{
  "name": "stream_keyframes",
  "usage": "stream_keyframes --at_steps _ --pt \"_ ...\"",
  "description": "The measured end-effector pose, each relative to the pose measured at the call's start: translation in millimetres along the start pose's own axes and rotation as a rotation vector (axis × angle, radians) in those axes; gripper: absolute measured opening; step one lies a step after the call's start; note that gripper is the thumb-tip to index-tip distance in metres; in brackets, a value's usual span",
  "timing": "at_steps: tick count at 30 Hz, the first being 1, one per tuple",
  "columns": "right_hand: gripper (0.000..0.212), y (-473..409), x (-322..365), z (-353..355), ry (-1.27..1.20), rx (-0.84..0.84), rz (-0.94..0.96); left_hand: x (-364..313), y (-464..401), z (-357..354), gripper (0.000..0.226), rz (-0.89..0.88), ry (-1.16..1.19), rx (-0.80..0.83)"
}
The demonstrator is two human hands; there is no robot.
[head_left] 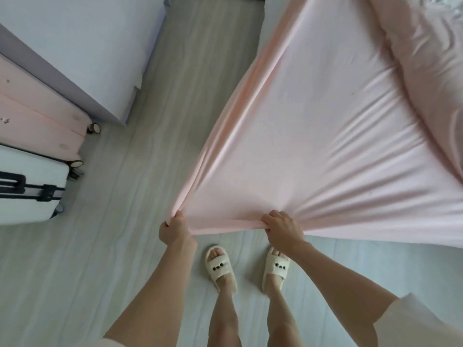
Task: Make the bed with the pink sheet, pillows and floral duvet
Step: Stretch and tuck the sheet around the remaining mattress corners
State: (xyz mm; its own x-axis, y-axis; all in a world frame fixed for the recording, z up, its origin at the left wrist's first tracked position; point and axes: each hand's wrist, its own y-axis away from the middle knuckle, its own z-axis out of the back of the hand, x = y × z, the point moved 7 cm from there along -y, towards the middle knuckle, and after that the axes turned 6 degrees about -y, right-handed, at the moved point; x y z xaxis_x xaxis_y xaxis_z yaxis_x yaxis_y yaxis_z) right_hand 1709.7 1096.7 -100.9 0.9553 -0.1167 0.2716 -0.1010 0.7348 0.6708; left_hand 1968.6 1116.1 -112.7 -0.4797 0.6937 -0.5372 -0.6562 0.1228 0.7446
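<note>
Both hands clamp the pink sheet (313, 126): left hand (174, 230) bunches its corner at seven o'clock, right hand (283, 227) grips the hem at five; fabric stretches taut toward one o'clock over the bed.

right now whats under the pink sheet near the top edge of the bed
A white strip of mattress shows beside the pink sheet. The sheet covers the rest, so nothing more can be seen.

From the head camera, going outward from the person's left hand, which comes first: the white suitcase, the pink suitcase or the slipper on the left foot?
From the left hand:
1. Left slipper, just below, on the floor.
2. White suitcase, far left.
3. Pink suitcase, upper left, behind the white one.
</note>
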Motion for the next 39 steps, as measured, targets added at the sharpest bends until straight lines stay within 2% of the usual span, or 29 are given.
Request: stream_keyframes --at_steps 2,4,7,9,12,17,19,24,26,28,30,34,37,39 --pt "0.03 -8.1 -1.1 -11.7 -0.047 0.043 0.014 4.2 -15.4 -4.6 0.031 0.019 -0.004 0.012" --pt "0.035 -15.2 -1.5 -30.9 -0.093 0.181 0.023 14.8 -32.5 -14.0 0.03 0.126 -0.027 0.079" --pt "0.047 -20.2 -4.7 -62.7 -0.055 0.376 0.042 36.6 -52.1 -32.7 0.065 0.292 -0.175 0.23" --pt "0.05 -22.9 -10.9 -71.3 -0.021 0.409 0.034 44.4 -55.1 -38.3 0.074 0.3 -0.26 0.247" --pt "0.05 -30.2 -26.8 -60.7 -0.08 0.329 -0.035 50.6 -45.5 -56.5 0.067 0.266 -0.312 0.305" --pt "0.048 -29.6 -62.0 -18.0 -0.184 0.065 -0.14 42.8 -6.9 -105.8 0.056 -0.04 -0.596 0.449" --pt "0.047 -28.7 -82.4 5.4 -0.184 -0.092 -0.143 37.5 21.7 -134.3 0.056 -0.243 -0.788 0.527" --pt "0.05 -42.2 -145.7 76.9 -0.136 -0.518 -0.219 23.8 102.1 -220.9 0.058 -1.118 -1.31 0.63" --pt "0.054 -51.0 -174.8 89.9 -0.148 -0.559 -0.293 27.6 134.4 -251.5 0.061 -1.433 -1.403 0.658" --pt "0.059 -57.0 -210.6 85.0 -0.188 -0.53 -0.37 44.1 151.9 -279.5 0.066 -1.639 -1.51 0.686" --pt "0.066 -56.7 -243.3 63.5 -0.226 -0.467 -0.392 65.7 149.3 -300.8 0.073 -1.693 -1.616 0.669" --pt "0.079 -38.0 -260.2 9.7 -0.309 -0.365 -0.298 82.3 123.0 -300.1 0.081 -1.549 -1.561 0.452" --pt "0.06 -13.1 -282.7 -22.4 -0.557 -0.299 -0.43 93.5 131.7 -290.3 0.078 -1.448 -1.481 0.369" --pt "0.045 3.2 -308.8 -29.6 -0.841 -0.387 -0.635 98.8 144.0 -288.9 0.074 -1.418 -1.436 0.32"
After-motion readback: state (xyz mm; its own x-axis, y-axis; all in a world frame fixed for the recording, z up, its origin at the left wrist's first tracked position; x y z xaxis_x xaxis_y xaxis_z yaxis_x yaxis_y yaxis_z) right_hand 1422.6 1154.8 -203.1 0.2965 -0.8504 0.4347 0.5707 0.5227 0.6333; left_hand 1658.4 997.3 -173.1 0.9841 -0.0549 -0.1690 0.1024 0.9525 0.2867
